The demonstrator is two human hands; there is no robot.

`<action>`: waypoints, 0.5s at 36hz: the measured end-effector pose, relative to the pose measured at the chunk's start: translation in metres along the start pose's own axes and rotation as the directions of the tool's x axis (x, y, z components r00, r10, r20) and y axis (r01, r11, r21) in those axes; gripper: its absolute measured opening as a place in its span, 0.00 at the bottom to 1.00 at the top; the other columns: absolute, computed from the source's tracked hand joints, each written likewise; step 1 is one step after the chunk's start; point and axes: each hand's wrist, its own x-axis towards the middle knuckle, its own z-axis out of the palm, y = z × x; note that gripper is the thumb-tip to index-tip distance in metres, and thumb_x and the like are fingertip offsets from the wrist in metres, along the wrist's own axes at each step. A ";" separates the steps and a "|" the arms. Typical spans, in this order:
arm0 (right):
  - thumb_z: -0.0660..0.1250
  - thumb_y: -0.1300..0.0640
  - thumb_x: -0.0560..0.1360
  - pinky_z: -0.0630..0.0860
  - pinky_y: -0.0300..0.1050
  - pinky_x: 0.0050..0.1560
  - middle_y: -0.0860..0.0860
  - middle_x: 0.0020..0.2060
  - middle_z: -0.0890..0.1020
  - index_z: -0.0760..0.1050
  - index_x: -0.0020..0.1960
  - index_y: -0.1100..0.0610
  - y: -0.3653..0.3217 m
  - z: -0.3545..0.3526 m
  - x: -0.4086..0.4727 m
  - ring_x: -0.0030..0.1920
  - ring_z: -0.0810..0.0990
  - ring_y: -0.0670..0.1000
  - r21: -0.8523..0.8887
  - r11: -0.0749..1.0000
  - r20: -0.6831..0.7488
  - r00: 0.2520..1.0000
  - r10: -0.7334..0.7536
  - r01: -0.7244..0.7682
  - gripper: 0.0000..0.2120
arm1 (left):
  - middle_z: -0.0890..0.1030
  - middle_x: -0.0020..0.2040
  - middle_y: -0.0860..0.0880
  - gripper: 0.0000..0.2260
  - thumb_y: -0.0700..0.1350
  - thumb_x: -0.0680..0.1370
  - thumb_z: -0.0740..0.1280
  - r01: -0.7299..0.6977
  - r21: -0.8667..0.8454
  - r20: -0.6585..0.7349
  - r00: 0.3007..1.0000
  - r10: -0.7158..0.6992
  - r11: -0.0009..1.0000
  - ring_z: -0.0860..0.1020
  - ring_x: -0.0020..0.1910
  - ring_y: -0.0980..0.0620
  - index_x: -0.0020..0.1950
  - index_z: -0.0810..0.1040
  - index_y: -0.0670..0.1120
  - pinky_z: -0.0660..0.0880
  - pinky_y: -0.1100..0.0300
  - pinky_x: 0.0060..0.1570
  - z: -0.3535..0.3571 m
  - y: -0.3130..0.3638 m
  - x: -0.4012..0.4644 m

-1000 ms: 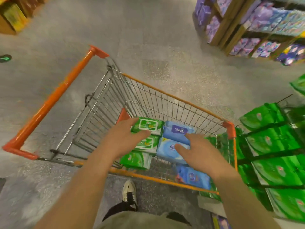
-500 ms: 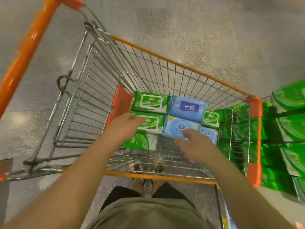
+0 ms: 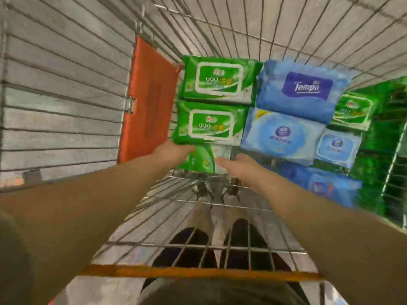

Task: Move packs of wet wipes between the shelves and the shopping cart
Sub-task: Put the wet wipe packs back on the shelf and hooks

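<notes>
Inside the wire shopping cart lie several packs of wet wipes. Two green packs are stacked toward the far end, and a third green pack lies nearest me. My left hand grips the left end of that nearest green pack with its thumb on top. My right hand reaches to the pack's right end, its straight fingers touching it. To the right are a blue Tempo pack, a light blue pack and a smaller light blue one.
A red plastic flap stands against the cart's left wire wall. A small green pack and a darker blue pack lie at the cart's right side. Green packs on a shelf show through the right wire wall.
My view has dropped closer into the cart. Both hands have reached deeper, from hovering above the packs to the two ends of the nearest green pack.
</notes>
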 end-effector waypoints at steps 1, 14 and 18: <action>0.70 0.29 0.69 0.72 0.54 0.68 0.57 0.77 0.67 0.60 0.79 0.61 0.000 0.003 0.007 0.72 0.71 0.60 0.051 0.999 -0.015 1.000 -0.003 0.004 0.52 | 0.78 0.57 0.48 0.23 0.59 0.78 0.68 0.001 0.014 -0.020 1.000 -0.001 1.000 0.75 0.51 0.46 0.67 0.74 0.48 0.71 0.58 0.50 0.004 0.000 0.005; 0.80 0.24 0.38 0.76 0.58 0.66 0.50 0.59 0.84 0.72 0.70 0.53 0.014 0.044 0.080 0.56 0.84 0.54 0.507 0.861 -0.007 0.999 -0.047 0.044 0.66 | 0.79 0.52 0.52 0.18 0.56 0.78 0.68 0.096 -0.432 0.047 0.995 -0.085 0.897 0.77 0.45 0.54 0.64 0.73 0.49 0.71 0.60 0.41 0.045 -0.013 0.041; 0.81 0.26 0.39 0.75 0.60 0.67 0.50 0.56 0.85 0.74 0.67 0.53 0.010 0.043 0.078 0.57 0.84 0.56 0.532 0.846 0.005 0.999 -0.046 0.036 0.62 | 0.83 0.55 0.47 0.17 0.54 0.77 0.69 0.125 -0.526 0.110 0.991 -0.078 0.841 0.80 0.55 0.46 0.63 0.77 0.49 0.75 0.50 0.58 0.048 -0.018 0.047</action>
